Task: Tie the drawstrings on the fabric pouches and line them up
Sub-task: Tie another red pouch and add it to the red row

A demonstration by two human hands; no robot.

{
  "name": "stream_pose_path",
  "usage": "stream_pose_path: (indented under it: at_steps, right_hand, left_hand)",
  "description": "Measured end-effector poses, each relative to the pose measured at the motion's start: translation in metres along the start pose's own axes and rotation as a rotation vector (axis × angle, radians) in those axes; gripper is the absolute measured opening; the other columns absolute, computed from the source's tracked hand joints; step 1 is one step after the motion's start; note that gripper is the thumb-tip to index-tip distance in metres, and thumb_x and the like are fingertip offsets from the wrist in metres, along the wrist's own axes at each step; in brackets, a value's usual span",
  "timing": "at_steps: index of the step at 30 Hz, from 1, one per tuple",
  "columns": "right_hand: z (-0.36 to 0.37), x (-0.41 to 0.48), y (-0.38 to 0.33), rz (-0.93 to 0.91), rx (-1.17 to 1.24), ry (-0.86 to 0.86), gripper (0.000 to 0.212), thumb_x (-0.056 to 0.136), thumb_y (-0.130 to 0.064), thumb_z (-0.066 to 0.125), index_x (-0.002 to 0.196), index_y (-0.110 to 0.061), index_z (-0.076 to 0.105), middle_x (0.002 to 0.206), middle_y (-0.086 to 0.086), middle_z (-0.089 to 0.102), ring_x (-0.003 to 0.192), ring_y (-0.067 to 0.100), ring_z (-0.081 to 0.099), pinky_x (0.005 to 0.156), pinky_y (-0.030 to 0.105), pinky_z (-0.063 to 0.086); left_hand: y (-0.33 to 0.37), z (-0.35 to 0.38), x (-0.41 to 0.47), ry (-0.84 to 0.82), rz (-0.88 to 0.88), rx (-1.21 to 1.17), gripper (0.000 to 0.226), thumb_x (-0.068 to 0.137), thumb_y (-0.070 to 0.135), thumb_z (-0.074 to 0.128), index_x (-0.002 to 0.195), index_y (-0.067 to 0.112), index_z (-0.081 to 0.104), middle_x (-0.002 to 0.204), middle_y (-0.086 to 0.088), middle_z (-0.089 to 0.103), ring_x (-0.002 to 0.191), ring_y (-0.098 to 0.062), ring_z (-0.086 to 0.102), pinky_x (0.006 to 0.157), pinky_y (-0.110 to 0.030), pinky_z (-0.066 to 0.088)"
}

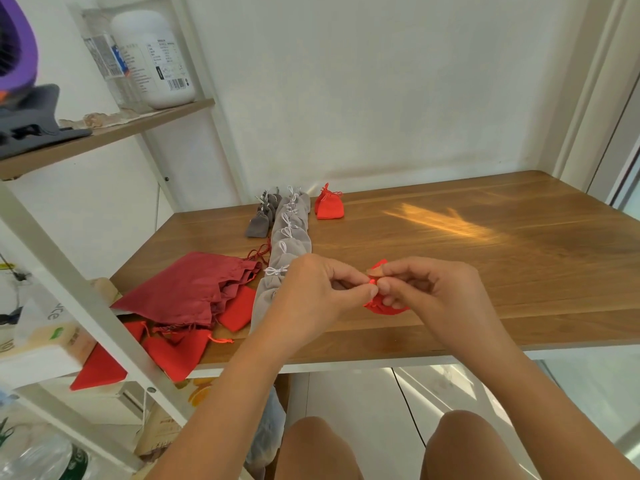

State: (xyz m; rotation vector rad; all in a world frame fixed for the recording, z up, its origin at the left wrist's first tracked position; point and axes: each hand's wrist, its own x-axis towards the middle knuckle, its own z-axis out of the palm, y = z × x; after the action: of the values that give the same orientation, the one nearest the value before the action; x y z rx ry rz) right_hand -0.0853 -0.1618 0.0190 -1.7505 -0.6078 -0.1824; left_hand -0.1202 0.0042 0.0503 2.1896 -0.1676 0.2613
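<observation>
Left hand (318,292) and right hand (429,289), both pinch-tight on red pouch (384,307); grey pouch row (291,251) alongside.

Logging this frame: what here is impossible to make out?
Head view:
1) red pouch: mostly covered by the left hand and right hand pinching it; knot state unreadable.
2) loose red pouches at near left: partly behind the white shelf post.
3) dark grey pouches: too small to count.
4) white bottle label: blurred.

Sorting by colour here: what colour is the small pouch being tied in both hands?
Bright red; the pouch shows best in the head view.
</observation>
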Motion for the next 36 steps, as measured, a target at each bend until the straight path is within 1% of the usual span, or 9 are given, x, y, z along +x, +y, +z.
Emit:
stream_pose_path:
  at_steps: [3,6,12,18,20,25,29,33,36]
  right_hand:
    - [0.004,0.002,0.002,-0.025,-0.098,-0.012,0.036,0.079,-0.007,0.076,0.085,-0.042,0.069,0.077,-0.013,0.072,0.072,0.004,0.067,0.072,0.022,0.056]
    - [0.005,0.003,0.002,-0.052,-0.152,0.014,0.039,0.075,-0.008,0.079,0.08,-0.044,0.067,0.075,-0.021,0.069,0.072,0.001,0.065,0.069,0.016,0.053]
    - [0.007,0.008,0.002,-0.018,-0.213,0.036,0.012,0.079,-0.004,0.075,0.08,-0.015,0.073,0.067,-0.019,0.063,0.061,-0.009,0.061,0.057,0.003,0.043]
    - [0.018,0.008,0.014,-0.079,-0.509,0.042,0.012,0.081,-0.015,0.07,0.079,-0.021,0.06,0.07,-0.013,0.053,0.062,0.003,0.051,0.06,0.022,0.041]
    - [0.019,0.007,0.017,-0.069,-0.517,0.054,0.013,0.079,-0.016,0.07,0.075,-0.019,0.058,0.065,-0.009,0.053,0.059,0.006,0.049,0.058,0.021,0.039]
    - [0.015,0.007,0.02,-0.049,-0.434,0.06,0.016,0.076,-0.014,0.07,0.071,-0.022,0.057,0.065,-0.01,0.057,0.062,0.011,0.053,0.058,0.016,0.041]
    - [0.011,0.005,0.021,-0.05,-0.357,0.056,0.024,0.073,-0.006,0.071,0.069,-0.023,0.055,0.061,-0.012,0.056,0.063,0.003,0.054,0.057,0.01,0.041]
    - [0.01,0.002,0.022,-0.04,-0.27,0.022,0.021,0.074,-0.001,0.069,0.069,-0.018,0.057,0.067,-0.002,0.065,0.06,0.011,0.057,0.057,0.016,0.045]
    - [0.011,-0.001,0.021,-0.05,-0.214,0.013,0.02,0.075,0.003,0.068,0.071,-0.015,0.058,0.064,-0.008,0.063,0.058,0.006,0.057,0.056,0.012,0.042]
  left_hand:
    - [-0.006,0.006,0.002,0.054,-0.048,-0.115,0.015,0.083,0.007,0.071,0.077,0.02,0.076,0.053,0.017,0.063,0.05,0.008,0.053,0.053,-0.007,0.039]
    - [-0.006,0.013,0.003,0.092,-0.08,-0.2,0.021,0.083,0.003,0.069,0.072,0.02,0.073,0.051,0.015,0.063,0.049,0.006,0.055,0.052,-0.007,0.041]
    - [-0.007,0.027,0.004,0.168,-0.099,-0.282,0.028,0.084,-0.002,0.063,0.066,0.017,0.069,0.047,0.014,0.06,0.046,0.004,0.054,0.05,-0.007,0.039]
    - [-0.019,0.037,0.008,0.245,-0.125,-0.322,0.018,0.082,0.002,0.067,0.074,0.017,0.075,0.068,-0.001,0.073,0.065,-0.01,0.068,0.068,-0.022,0.054]
    - [-0.022,0.039,0.008,0.261,-0.151,-0.319,0.017,0.081,0.005,0.069,0.075,0.02,0.074,0.07,0.001,0.073,0.069,-0.009,0.068,0.071,-0.023,0.055]
    - [-0.022,0.037,0.005,0.178,-0.17,-0.315,0.011,0.087,0.012,0.068,0.077,0.016,0.068,0.052,0.015,0.063,0.049,0.004,0.053,0.053,-0.008,0.041]
    - [-0.022,0.03,0.002,0.08,-0.202,-0.39,0.007,0.089,0.008,0.063,0.083,0.005,0.066,0.046,0.014,0.059,0.042,0.003,0.046,0.047,-0.006,0.035]
    - [-0.024,0.026,0.0,0.017,-0.319,-0.524,0.006,0.087,0.007,0.065,0.084,0.003,0.067,0.049,0.01,0.06,0.042,0.001,0.046,0.045,-0.008,0.035]
    - [-0.027,0.022,0.0,-0.022,-0.392,-0.613,0.006,0.085,0.007,0.067,0.079,0.005,0.068,0.056,0.006,0.064,0.047,0.0,0.051,0.046,-0.01,0.037]
